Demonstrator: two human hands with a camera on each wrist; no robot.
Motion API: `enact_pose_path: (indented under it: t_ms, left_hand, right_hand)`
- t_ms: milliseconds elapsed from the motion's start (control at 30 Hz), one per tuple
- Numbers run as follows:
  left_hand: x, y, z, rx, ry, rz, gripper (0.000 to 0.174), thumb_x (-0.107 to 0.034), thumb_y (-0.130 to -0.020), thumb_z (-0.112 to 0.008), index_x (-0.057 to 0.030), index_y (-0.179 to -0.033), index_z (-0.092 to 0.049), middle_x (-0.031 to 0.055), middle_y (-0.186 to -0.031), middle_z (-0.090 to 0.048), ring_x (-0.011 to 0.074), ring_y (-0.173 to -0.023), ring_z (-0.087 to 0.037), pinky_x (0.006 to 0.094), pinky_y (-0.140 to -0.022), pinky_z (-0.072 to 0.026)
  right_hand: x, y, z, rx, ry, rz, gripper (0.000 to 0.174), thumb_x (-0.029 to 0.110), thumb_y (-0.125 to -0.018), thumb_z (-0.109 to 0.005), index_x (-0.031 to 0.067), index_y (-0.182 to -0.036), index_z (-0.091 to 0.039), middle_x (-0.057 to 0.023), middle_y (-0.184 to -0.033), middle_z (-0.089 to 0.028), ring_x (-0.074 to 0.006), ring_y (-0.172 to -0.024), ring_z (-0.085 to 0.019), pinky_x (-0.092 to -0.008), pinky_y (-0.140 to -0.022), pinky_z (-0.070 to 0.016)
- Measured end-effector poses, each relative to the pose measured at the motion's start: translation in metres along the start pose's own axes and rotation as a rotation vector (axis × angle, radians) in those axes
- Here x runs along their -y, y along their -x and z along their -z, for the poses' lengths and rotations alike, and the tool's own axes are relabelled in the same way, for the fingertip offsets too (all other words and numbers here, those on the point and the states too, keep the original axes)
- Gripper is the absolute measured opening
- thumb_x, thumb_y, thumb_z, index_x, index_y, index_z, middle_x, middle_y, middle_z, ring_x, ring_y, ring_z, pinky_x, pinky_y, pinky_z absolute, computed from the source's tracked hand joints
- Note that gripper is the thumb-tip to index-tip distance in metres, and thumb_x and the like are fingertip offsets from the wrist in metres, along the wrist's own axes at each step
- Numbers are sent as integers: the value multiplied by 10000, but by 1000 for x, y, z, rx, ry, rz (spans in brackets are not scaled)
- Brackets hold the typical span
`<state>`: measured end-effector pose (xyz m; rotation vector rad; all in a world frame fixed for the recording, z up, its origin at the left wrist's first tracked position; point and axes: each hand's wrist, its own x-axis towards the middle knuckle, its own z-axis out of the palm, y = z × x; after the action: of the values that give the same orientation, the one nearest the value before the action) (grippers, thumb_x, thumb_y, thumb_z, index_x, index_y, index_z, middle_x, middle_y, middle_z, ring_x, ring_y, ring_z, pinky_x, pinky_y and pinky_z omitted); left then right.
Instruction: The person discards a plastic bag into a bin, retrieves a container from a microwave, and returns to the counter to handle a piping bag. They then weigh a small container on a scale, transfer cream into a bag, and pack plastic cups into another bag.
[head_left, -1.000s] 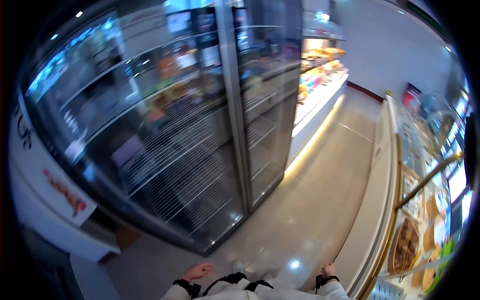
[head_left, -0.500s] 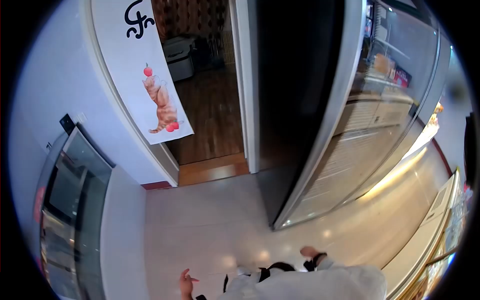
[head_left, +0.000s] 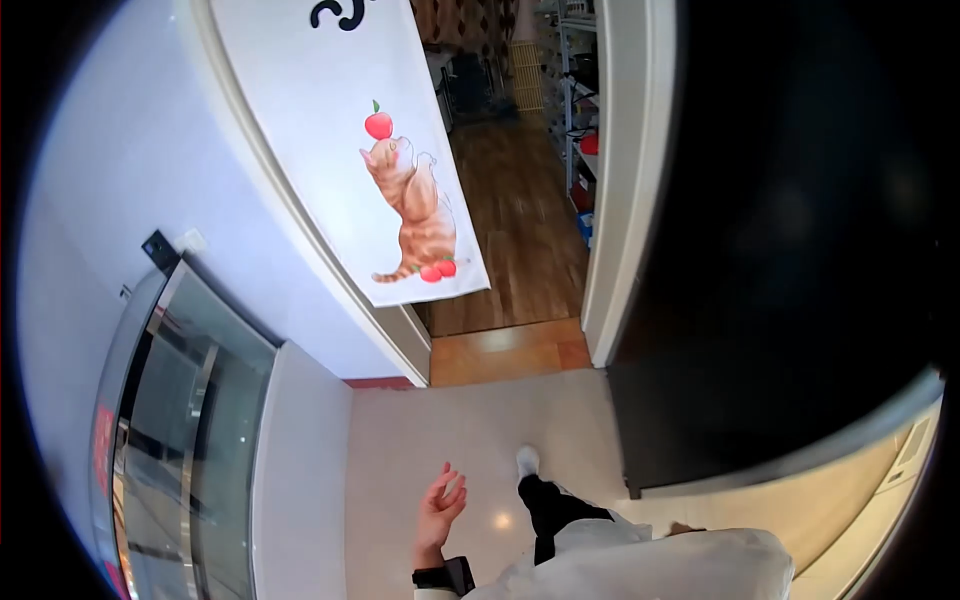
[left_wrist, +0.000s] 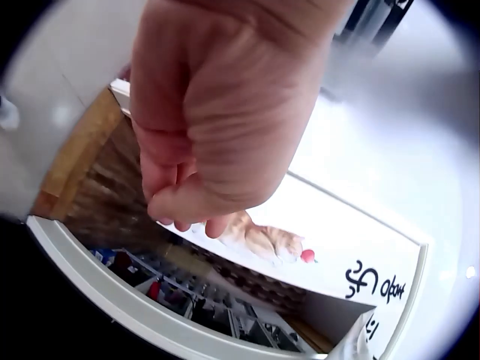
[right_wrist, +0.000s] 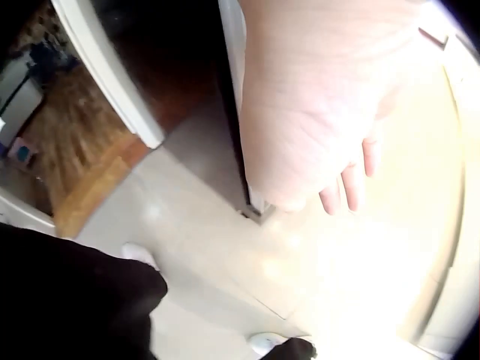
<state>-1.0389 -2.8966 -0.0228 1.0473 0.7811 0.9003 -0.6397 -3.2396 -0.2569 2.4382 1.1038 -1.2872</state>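
My left hand [head_left: 440, 508] is raised in front of my body in the head view, fingers loosely bent and holding nothing. In the left wrist view the same hand [left_wrist: 229, 112] overlaps a white door curtain [left_wrist: 337, 247] printed with a cat and red fruit. That curtain [head_left: 320, 200] hangs across the left part of a doorway. My right hand [right_wrist: 322, 127] hangs at my side with relaxed fingers and holds nothing; in the head view only a bit of it [head_left: 684, 528] shows beyond the white sleeve.
Beyond the doorway lies a wooden floor [head_left: 515, 220], with a loaded shelf rack [head_left: 580, 130] on its right. A glass display case [head_left: 190, 400] stands at the left. At the right rises a tall dark cabinet side [head_left: 780, 260]. Pale tiles [head_left: 430, 420] cover the near floor.
The view has turned left from the glass-door cabinet to the curtained doorway, which is now nearer. My left hand has come up and forward; the right has mostly slipped behind the sleeve.
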Motion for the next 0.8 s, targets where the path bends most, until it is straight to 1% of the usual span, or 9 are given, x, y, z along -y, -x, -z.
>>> enact_pose_path:
  t_ms: [133,267,400,433,500,633,733,767,800]
  left_hand:
    - [-52,-154,-19,150,-59,163,417,106,-807,-479,8,-1208,-415,109,-1282,-409,245,-1157,-432,281,-888,-424]
    - [-85,-271,-39,355,-161,200,404,83,-815,-495,10,-1206,-419,94,-1259,-432,217,-1126,-462,283,-885,-420]
    - [-120,-402,-71,547,-204,6,426,140,-798,-434,-4,-1200,-429,88,-1287,-400,167,-1172,-409,272,-955,-356]
    - [-129,-435,-74,587,-177,-28,457,157,-785,-424,-13,-1209,-419,89,-1320,-356,167,-1212,-355,283,-992,-310]
    - [-135,-492,-68,440,-161,-141,596,138,-783,-428,-77,-1312,-259,118,-1351,-302,214,-1248,-302,339,-992,-301]
    - [-135,-590,-23,55,-159,-344,776,85,-768,-456,-176,-1374,-48,150,-1368,-259,276,-1263,-264,396,-985,-293]
    - [-171,-654,-4,-264,-188,-356,774,37,-784,-468,-186,-1378,-25,155,-1356,-268,268,-1227,-312,375,-970,-303]
    - [-185,-678,-6,-416,-221,-374,670,-3,-800,-476,-141,-1362,-138,149,-1281,-373,235,-1147,-393,336,-941,-327]
    - [-190,-707,2,-459,-201,-348,670,-3,-800,-476,-141,-1362,-138,149,-1281,-373,235,-1147,-393,336,-941,-327]
  right_hand:
    - [18,-58,33,61,-57,-110,275,272,-756,-476,27,-791,-596,-176,-756,-605,-326,-723,-581,-430,-654,-446]
    - [92,-173,104,-39,-40,111,260,246,-764,-471,14,-782,-586,-198,-756,-585,-358,-722,-560,-436,-652,-439]
    - [248,-317,223,-343,-196,420,215,193,-783,-446,6,-768,-552,-211,-803,-565,-396,-745,-519,-438,-647,-419]
    - [310,-297,289,-347,-198,514,231,214,-794,-452,10,-790,-561,-215,-826,-564,-378,-801,-536,-418,-684,-430]
    - [382,-317,371,-334,-298,686,237,214,-814,-428,27,-885,-555,-210,-851,-581,-385,-832,-539,-418,-724,-434]
    - [437,-371,485,-313,-281,552,307,278,-847,-440,68,-1042,-550,-166,-1010,-578,-335,-917,-537,-387,-789,-421]
    - [413,-419,532,-391,-429,351,318,288,-855,-436,54,-1027,-563,-163,-1022,-571,-311,-953,-526,-403,-808,-409]
    - [375,-485,514,-218,-504,223,290,261,-819,-488,37,-981,-574,-169,-989,-575,-312,-921,-534,-415,-803,-408]
    - [293,-586,444,-462,-137,455,251,213,-764,-537,28,-929,-580,-190,-929,-576,-317,-827,-559,-426,-754,-424]
